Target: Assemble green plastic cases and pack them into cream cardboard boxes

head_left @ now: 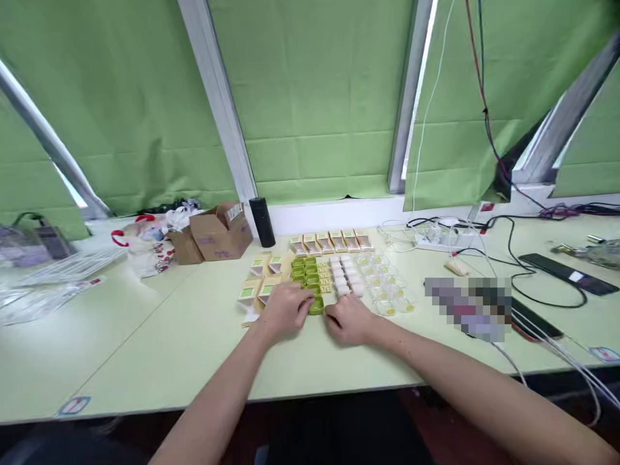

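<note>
Small square green containers [316,306] stand in two columns on the table, the nearest one between my hands. My left hand [287,309] is curled at the left side of this nearest container, fingertips against it, and it covers part of the other column. Close by on the right, my right hand [349,321] rests on the table with its fingers folded; whatever is in them is hidden. Right of the green containers lie small yellow pieces [325,278], then white rounded pieces [347,274] in two columns. Clear cups with yellow spots [386,307] form the rightmost group.
Folded card boxes with green labels [247,294] stand left, and a row of similar boxes [332,241] behind. Further back are a black cylinder [262,223], a cardboard box [220,237] and plastic bags [150,248]. Cables, a power strip [438,237] and a black phone-like slab [569,274] lie right.
</note>
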`<state>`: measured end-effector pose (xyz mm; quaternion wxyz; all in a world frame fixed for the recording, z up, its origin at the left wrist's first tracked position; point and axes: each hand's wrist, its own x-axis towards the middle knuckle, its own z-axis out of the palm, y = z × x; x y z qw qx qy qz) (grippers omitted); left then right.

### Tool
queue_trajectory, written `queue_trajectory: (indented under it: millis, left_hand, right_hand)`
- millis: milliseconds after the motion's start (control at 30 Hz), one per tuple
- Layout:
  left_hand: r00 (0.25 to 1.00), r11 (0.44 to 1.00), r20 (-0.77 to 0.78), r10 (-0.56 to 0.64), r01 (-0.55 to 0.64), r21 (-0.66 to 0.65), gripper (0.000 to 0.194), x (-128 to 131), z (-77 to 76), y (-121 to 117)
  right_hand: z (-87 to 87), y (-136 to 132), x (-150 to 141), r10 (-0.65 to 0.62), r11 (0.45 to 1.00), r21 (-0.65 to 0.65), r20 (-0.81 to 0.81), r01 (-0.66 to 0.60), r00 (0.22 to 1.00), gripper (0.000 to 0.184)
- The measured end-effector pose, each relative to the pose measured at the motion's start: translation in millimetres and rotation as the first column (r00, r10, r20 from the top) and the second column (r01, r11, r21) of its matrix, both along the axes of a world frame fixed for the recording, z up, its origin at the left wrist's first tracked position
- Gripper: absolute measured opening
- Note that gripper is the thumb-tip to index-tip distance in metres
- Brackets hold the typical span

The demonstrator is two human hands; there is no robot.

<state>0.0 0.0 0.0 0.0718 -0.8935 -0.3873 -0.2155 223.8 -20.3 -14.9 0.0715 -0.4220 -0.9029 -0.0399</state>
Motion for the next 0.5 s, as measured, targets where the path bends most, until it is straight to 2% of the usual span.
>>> queue_trajectory:
  millis: [133, 267, 500]
  left_hand:
    - [0.997, 0.999, -0.083, -0.007, 0.004, -0.042, 0.018, -1, 6.4, -5]
    - [0.989, 0.996, -0.147, 0.004, -0.017, -0.091, 0.017, 0, 11.3, -7]
    - [0.986, 0.997, -0.165, -0.015, 0.004, -0.072, 0.011, -1, 5.4, -3]
  right_hand:
    - [2.0, 3, -4, 0.004, 0.999, -0.047, 0.019, -0.003, 1.0, 0.027]
    - [-3.6, 3, -3, -0.011, 0.999, -0.031, -0.031, 0.01, 0.999, 0.026]
    - [-14.2, 6, 6, 0.044, 0.999, 0.026, -0.15, -0.04, 0.988, 0.022]
